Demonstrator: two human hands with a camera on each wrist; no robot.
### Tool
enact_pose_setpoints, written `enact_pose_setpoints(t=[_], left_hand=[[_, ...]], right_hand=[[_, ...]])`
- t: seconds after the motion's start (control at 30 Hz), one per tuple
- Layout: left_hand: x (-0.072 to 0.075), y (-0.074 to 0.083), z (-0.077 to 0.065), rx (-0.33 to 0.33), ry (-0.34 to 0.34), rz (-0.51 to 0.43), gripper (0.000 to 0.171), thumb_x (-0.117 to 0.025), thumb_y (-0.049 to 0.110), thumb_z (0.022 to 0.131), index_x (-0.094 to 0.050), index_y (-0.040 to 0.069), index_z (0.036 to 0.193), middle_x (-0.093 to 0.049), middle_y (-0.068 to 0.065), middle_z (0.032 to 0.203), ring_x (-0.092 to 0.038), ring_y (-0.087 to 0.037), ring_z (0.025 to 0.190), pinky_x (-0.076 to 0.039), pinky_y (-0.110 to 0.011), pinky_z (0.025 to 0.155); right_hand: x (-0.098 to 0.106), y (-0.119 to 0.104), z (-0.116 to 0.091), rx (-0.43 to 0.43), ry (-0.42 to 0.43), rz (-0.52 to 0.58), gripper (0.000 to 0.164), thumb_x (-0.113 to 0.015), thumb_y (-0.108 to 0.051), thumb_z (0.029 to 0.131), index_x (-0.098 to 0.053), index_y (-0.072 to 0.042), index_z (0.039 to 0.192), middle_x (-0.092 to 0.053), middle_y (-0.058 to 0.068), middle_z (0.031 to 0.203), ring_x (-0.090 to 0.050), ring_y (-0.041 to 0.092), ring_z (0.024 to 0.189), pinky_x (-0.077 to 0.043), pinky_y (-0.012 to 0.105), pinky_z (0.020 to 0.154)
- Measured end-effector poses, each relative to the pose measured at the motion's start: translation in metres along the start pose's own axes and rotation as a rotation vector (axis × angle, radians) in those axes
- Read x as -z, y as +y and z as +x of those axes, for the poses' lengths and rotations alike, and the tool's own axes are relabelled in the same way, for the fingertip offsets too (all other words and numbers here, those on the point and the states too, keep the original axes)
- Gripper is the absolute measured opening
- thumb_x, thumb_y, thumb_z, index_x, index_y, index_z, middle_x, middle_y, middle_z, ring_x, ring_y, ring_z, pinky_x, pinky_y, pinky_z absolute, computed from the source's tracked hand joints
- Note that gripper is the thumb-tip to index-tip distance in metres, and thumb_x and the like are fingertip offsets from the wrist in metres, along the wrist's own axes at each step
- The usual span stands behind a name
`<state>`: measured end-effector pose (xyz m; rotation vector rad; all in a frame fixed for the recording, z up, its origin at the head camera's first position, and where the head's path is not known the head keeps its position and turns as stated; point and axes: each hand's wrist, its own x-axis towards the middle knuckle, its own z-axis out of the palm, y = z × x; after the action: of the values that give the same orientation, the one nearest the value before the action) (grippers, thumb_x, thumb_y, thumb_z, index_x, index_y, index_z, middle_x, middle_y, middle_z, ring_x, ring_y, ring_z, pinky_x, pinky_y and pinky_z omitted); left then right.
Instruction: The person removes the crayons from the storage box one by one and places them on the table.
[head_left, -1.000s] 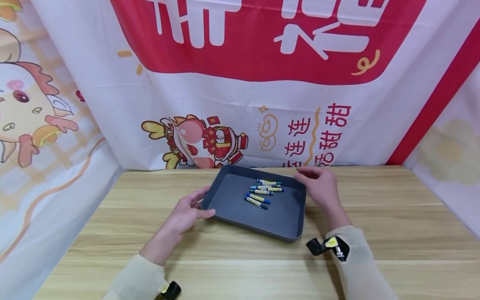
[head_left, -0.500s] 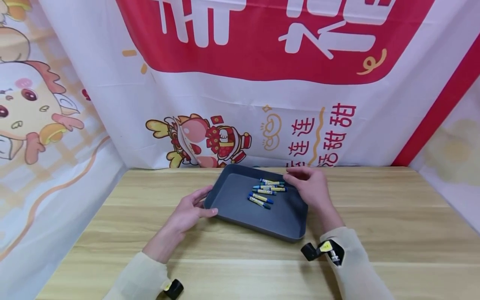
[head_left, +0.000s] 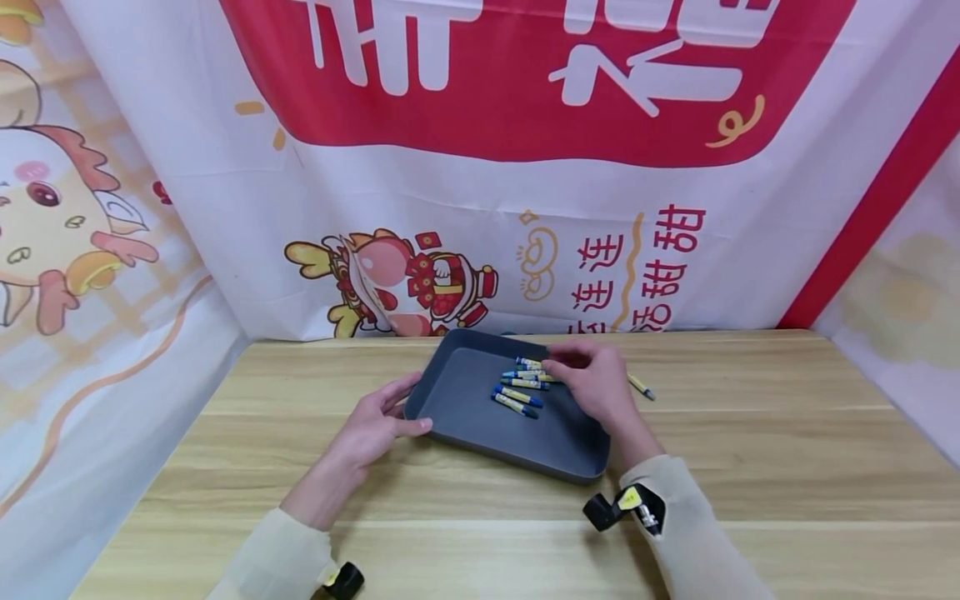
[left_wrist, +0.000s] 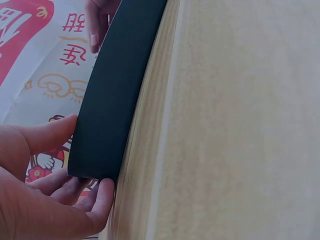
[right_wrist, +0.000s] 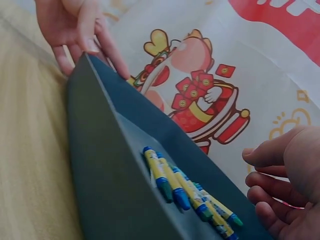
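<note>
A dark grey tray [head_left: 457,392] lies aslant on the wooden table. Its left end is held by my left hand [head_left: 375,429], the thumb at the front corner and the fingers along the outer wall [left_wrist: 107,95]. Inside sit several crayons [head_left: 516,406] with yellow wrappers and blue or green ends, side by side in a loose cluster. Over the tray's back right part hovers my right hand [head_left: 596,383], its thumb and fingertips overlapping the nearest crayons in the head view. The right wrist view shows its loosely bent fingers [right_wrist: 270,182] with nothing between them and the thumb.
One single crayon [head_left: 641,387] lies on the table to the right of the right hand. Behind the table's back edge hangs a white and red printed cloth [head_left: 480,208]; another printed cloth [head_left: 97,275] covers the left side. Bare wood [head_left: 450,533] stretches in front of the tray.
My right hand has moved left from the tray's back right corner to the crayons, uncovering the lone crayon on the table. The left hand keeps its hold, and the tray stays put.
</note>
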<state>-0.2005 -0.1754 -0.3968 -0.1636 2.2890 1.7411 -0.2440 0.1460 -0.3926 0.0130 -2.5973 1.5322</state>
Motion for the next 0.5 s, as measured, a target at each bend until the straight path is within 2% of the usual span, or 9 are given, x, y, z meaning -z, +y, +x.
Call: enact_pose_setpoints(t=[0.23, 0.5], left_hand=[[-0.0003, 0.0004, 0.0007, -0.002, 0.0, -0.009, 0.077, -0.079, 0.007, 0.093, -0.046, 0.021, 0.161, -0.039, -0.011, 0.172, -0.036, -0.04, 0.159, -0.027, -0.059, 0.131], [-0.0007, 0.0014, 0.0008, 0.003, 0.003, -0.011, 0.077, -0.078, 0.006, 0.094, -0.046, 0.021, 0.162, -0.039, -0.011, 0.171, -0.037, -0.04, 0.158, -0.026, -0.059, 0.131]], right_hand=[[-0.0058, 0.0013, -0.0001, 0.027, -0.009, -0.032, 0.027, -0.08, -0.021, 0.096, -0.08, -0.011, 0.121, -0.08, 0.01, 0.115, -0.071, 0.025, 0.104, -0.055, 0.027, 0.082], [-0.0096, 0.0037, 0.0002, 0.038, -0.017, -0.046, 0.025, -0.081, -0.018, 0.095, -0.081, -0.01, 0.118, -0.081, 0.01, 0.111, -0.072, 0.025, 0.101, -0.055, 0.029, 0.082]])
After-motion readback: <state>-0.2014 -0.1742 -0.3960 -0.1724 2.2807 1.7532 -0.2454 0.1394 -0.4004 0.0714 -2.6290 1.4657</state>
